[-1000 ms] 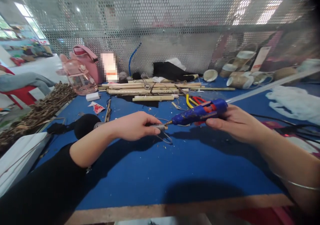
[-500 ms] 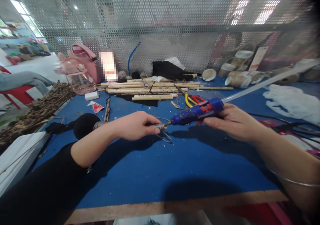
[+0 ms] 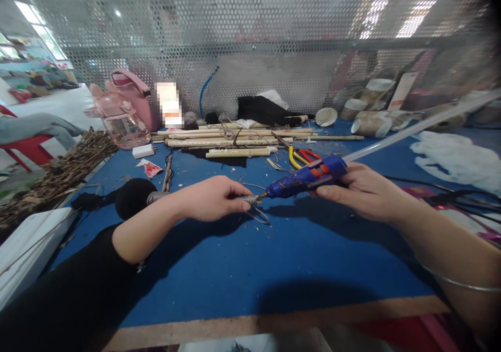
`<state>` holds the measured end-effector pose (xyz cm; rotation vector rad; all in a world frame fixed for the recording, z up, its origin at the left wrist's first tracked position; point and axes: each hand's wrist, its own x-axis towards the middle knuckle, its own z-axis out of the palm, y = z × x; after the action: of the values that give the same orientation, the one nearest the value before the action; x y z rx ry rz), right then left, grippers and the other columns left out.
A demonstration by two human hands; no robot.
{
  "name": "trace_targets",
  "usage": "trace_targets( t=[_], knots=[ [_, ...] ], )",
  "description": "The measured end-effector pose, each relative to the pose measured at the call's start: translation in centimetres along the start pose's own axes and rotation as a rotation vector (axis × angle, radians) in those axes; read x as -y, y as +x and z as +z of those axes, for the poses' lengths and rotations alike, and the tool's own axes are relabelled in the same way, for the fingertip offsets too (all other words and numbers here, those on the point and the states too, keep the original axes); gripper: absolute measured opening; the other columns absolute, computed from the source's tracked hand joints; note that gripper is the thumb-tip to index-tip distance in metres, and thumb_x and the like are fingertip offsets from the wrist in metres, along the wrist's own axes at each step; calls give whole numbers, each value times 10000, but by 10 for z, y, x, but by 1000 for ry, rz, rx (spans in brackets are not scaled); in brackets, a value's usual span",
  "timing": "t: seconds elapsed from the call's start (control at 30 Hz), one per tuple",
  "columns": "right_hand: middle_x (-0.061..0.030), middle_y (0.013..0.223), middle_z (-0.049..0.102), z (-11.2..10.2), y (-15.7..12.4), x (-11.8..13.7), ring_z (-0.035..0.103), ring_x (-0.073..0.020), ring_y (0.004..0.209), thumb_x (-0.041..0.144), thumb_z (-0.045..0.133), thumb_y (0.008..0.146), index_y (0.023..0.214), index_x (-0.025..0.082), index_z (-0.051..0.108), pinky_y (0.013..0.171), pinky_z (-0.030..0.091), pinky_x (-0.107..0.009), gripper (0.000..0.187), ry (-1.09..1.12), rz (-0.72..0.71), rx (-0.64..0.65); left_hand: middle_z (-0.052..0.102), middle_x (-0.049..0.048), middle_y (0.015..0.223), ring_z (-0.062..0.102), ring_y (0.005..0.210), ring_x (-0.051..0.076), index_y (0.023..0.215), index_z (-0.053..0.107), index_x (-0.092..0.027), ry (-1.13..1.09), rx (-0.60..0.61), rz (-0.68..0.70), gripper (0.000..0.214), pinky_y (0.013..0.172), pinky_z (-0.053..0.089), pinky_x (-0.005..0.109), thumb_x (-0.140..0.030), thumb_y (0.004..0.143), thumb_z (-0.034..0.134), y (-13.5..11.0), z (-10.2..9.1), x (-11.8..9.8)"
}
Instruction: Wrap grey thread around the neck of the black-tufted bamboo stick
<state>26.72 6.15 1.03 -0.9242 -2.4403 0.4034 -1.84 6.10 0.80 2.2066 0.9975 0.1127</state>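
Observation:
My right hand is wrapped round a blue hot glue gun with a long clear glue stick sticking out of its back. The gun's nozzle points left and meets, or nearly meets, the end of a cord-wrapped stick. That stick is pinched between the thumb and fingers of my left hand. A loose loop of grey cord hangs at its tip. Behind my left wrist the stick seems to run on to a black ball-shaped head; my forearm hides part of it.
Bamboo sticks lie across the back, beside yellow-and-red-handled pliers. A pink bottle and white charger stand at left, near bundled twigs. White gloves, a black cable and wrapped rolls are at right.
The glue gun and my right hand have shifted very slightly left and down, bringing the nozzle closer against the stick's end. My left hand keeps its hold.

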Motion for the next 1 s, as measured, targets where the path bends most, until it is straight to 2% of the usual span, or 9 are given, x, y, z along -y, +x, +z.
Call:
trace_targets(
  t=[0.4,0.53,0.63,0.73,0.8,0.87,0.93,1.0],
  knots=[
    [-16,721,648,1,0,3,602,-173,695,338,507,843,927,204,674,678,463,-267,230,-2,9,23,651,-14,861,535,751,130,1043,651,-216,-10,7,5,336,677,375,206,-388,819,470,0,2,-1],
    [-14,726,662,1,-2,2,605,-201,669,359,506,829,921,262,673,655,485,-319,214,1,10,7,651,-12,840,537,750,134,1044,655,-212,-21,1,6,346,671,377,206,-398,815,474,0,2,0],
    [-13,793,680,-1,-4,0,620,-239,722,374,522,800,914,319,649,638,499,-352,180,-10,-6,-34,654,-12,821,540,747,139,1041,660,-211,-33,-13,3,364,672,381,204,-425,803,488,-1,1,0],
    [-16,836,682,-5,-5,-1,627,-245,727,351,567,755,937,332,615,607,504,-353,189,-52,-42,-69,660,-11,821,546,751,144,1036,664,-210,-48,-28,-5,380,684,385,209,-450,790,500,-2,-1,-1],
    [-22,851,671,-10,-5,-2,625,-232,724,340,584,730,955,318,593,620,502,-345,227,-113,-65,-157,663,-10,818,548,750,147,1041,663,-210,-54,-38,-8,390,689,385,213,-458,787,501,-2,-1,-2],
    [-35,911,654,-16,-4,-8,619,-235,780,341,572,722,986,307,569,689,493,-358,266,-221,-31,-320,663,-10,815,548,738,147,1041,664,-212,-55,-43,-12,394,680,384,215,-463,790,491,-3,-1,-4],
    [-45,1003,628,-24,-3,-21,601,-250,862,337,526,741,1028,324,534,774,465,-388,287,-346,108,-498,662,-9,827,545,727,145,1036,664,-219,-47,-43,-17,391,667,381,217,-464,796,476,-3,1,-5],
    [-41,1033,617,-33,-2,-41,588,-248,891,326,451,784,1061,372,484,798,442,-398,283,-453,349,-613,658,-7,855,538,728,144,1038,660,-226,-30,-46,-18,384,657,376,217,-458,804,463,-3,3,-5]
  ],
)
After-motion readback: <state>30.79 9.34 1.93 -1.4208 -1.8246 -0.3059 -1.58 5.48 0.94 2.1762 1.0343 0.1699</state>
